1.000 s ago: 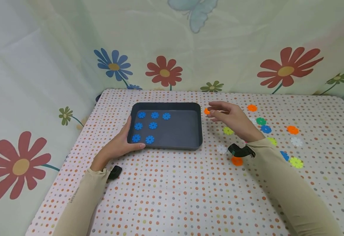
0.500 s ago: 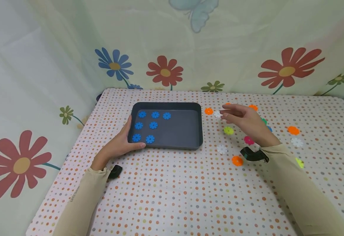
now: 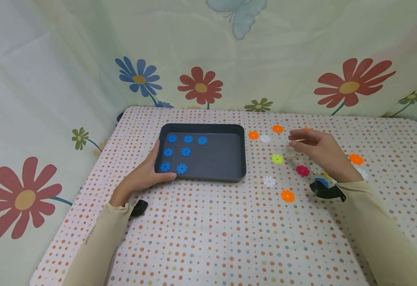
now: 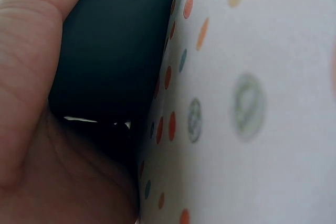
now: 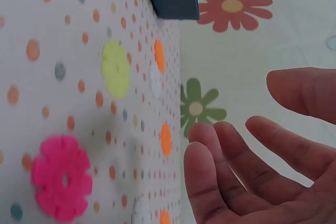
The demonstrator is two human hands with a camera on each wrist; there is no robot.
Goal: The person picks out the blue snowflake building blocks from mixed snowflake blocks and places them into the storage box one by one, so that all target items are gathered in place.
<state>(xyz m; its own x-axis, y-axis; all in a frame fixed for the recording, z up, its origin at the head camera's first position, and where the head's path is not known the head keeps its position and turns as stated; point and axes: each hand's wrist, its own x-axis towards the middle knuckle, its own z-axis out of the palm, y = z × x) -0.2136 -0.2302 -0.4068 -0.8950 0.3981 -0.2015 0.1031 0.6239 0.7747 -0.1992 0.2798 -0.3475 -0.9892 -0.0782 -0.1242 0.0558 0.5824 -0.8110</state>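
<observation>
A dark grey rectangular tray (image 3: 222, 157) lies on the table, with several blue notched plastic discs (image 3: 186, 151) in rows in its left half. My left hand (image 3: 142, 174) holds the tray's near left corner, thumb along the front wall and fingers at the left side. In the left wrist view, the dark tray wall (image 4: 115, 40) sits against the palm. To the right, my right hand (image 3: 323, 153) hovers above scattered discs with nothing in it. The right wrist view shows its fingers (image 5: 247, 161) bent and apart from the thumb. Nearest below are a pink disc (image 3: 302, 171) and a white disc (image 3: 316, 169).
Between tray and right hand lie a yellow disc (image 3: 277, 159), white discs (image 3: 269, 181) and orange discs (image 3: 253, 135). Another orange disc (image 3: 356, 159) lies beyond the right wrist. A blue disc (image 3: 322, 182) is partly covered by the wrist camera. A flowered curtain (image 3: 287, 59) hangs behind the table.
My right hand has moved right, away from the tray and over the scattered discs, uncovering white and orange discs near the tray. The left hand and tray have stayed put.
</observation>
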